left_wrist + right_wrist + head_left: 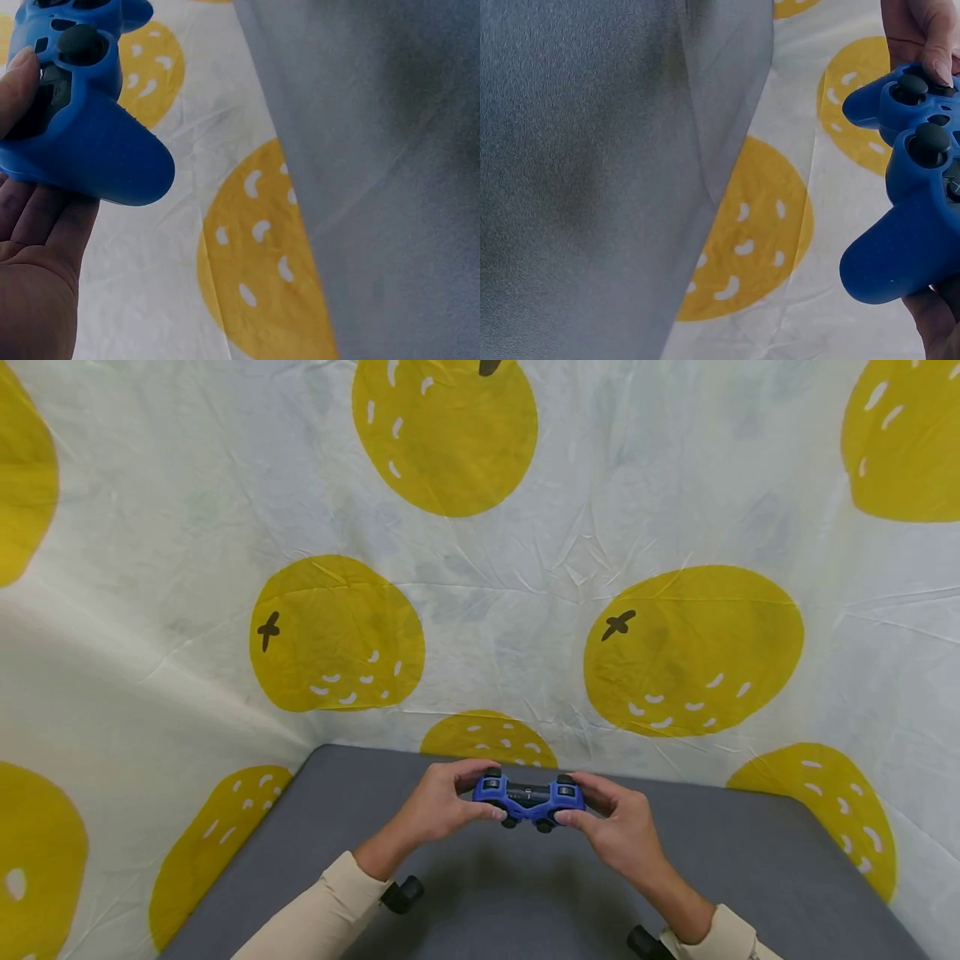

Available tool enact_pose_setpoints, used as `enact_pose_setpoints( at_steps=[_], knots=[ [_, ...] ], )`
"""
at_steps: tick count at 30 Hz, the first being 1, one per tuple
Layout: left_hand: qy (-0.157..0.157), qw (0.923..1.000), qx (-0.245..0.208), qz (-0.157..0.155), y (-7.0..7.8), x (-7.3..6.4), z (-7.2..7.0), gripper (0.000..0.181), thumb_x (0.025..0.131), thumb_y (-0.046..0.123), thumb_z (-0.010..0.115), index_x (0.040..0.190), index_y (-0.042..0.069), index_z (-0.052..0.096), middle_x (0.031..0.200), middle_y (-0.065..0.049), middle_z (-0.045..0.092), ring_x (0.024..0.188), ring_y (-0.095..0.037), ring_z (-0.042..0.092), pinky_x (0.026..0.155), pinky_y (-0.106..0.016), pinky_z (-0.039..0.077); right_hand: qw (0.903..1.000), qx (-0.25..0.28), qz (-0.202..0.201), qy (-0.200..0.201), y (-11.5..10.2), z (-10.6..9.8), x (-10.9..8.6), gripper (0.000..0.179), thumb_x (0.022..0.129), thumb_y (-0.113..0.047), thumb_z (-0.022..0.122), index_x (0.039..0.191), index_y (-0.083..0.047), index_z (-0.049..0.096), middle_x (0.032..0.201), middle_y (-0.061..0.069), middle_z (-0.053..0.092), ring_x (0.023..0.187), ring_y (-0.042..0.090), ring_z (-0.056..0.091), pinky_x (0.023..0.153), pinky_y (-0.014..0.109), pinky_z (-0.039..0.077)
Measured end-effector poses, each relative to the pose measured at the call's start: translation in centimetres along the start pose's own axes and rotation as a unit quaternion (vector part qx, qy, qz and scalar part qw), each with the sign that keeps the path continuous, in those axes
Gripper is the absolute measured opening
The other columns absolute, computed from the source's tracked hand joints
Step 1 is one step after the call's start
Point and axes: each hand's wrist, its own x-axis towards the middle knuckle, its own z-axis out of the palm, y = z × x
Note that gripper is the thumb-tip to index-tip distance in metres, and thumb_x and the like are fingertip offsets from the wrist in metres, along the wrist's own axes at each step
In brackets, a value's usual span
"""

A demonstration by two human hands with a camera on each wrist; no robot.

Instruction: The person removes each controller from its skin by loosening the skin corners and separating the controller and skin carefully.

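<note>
Both hands hold a blue game controller [528, 795] above the grey table, its shoulder buttons turned up toward the head camera. My left hand [442, 802] grips one end, with the thumb [19, 90] on the directional pad side in the left wrist view. At the other end, my right hand [626, 827] grips it with the thumb near the face buttons. Black thumbsticks [932, 140] show clearly in the right wrist view. Fingers of the left hand [45, 217] lie beneath the controller; in the right wrist view the right hand [934, 319] is mostly cut off.
A grey table [510, 893] spreads under the hands. Behind it and on the sides hangs a white sheet [502, 643] printed with yellow fruit. Dark wrist-worn cameras [402, 895] sit by the cream sleeves [322, 910].
</note>
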Motion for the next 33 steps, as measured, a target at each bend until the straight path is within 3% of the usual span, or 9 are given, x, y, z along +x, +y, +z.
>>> enact_pose_setpoints(
  at_steps=[4, 13, 20, 27, 33],
  knots=[
    [0.002, 1.0000, 0.007, 0.004, -0.1, 0.0, 0.0, 0.057, 0.083, 0.029, 0.090, 0.135, 0.015, 0.069, 0.122, -0.006, 0.076, 0.106, -0.019, 0.076, 0.083, -0.028, 0.063, 0.9998, 0.009, 0.014, -0.004, -0.1, 0.0, -0.1, 0.053, 0.078, -0.003, 0.090, 0.127, 0.001, 0.072, 0.115, 0.019, 0.078, 0.102, 0.007, 0.076, 0.087, 0.011, 0.054],
    [0.010, 0.9998, 0.000, 0.017, 0.0, 0.1, 0.2, 0.053, 0.080, 0.023, 0.092, 0.128, 0.016, 0.072, 0.120, -0.006, 0.077, 0.102, -0.016, 0.076, 0.082, -0.027, 0.062, 0.9994, 0.030, -0.017, 0.005, 0.4, 0.0, -0.1, 0.053, 0.074, 0.000, 0.091, 0.124, 0.003, 0.073, 0.117, 0.020, 0.078, 0.103, -0.007, 0.069, 0.088, 0.009, 0.053],
    [0.010, 0.9986, 0.016, 0.050, -0.1, -0.1, 0.4, 0.052, 0.080, 0.019, 0.092, 0.128, 0.018, 0.072, 0.121, -0.003, 0.077, 0.104, -0.016, 0.076, 0.086, -0.028, 0.062, 0.9946, 0.016, -0.100, 0.024, 1.3, 0.3, -0.4, 0.053, 0.070, 0.008, 0.090, 0.120, 0.002, 0.075, 0.115, 0.021, 0.078, 0.107, -0.008, 0.067, 0.084, 0.008, 0.055],
    [0.001, 0.9981, 0.012, 0.061, -0.4, -0.5, 0.3, 0.050, 0.081, 0.016, 0.091, 0.127, 0.023, 0.074, 0.126, 0.002, 0.076, 0.108, -0.013, 0.074, 0.091, -0.025, 0.060, 0.9786, -0.004, -0.199, 0.052, 2.1, 0.8, -0.5, 0.059, 0.065, 0.018, 0.088, 0.120, 0.004, 0.075, 0.112, 0.022, 0.078, 0.118, -0.008, 0.062, 0.087, 0.007, 0.054],
    [0.003, 0.9967, 0.018, 0.079, -0.5, -0.5, 0.2, 0.051, 0.079, 0.016, 0.092, 0.126, 0.028, 0.075, 0.127, 0.005, 0.076, 0.129, -0.019, 0.068, 0.106, -0.040, 0.056, 0.9661, -0.012, -0.248, 0.072, 2.8, 1.0, -0.2, 0.065, 0.057, 0.016, 0.093, 0.118, 0.001, 0.077, 0.107, 0.021, 0.079, 0.121, -0.006, 0.063, 0.094, 0.008, 0.051]
  ],
)
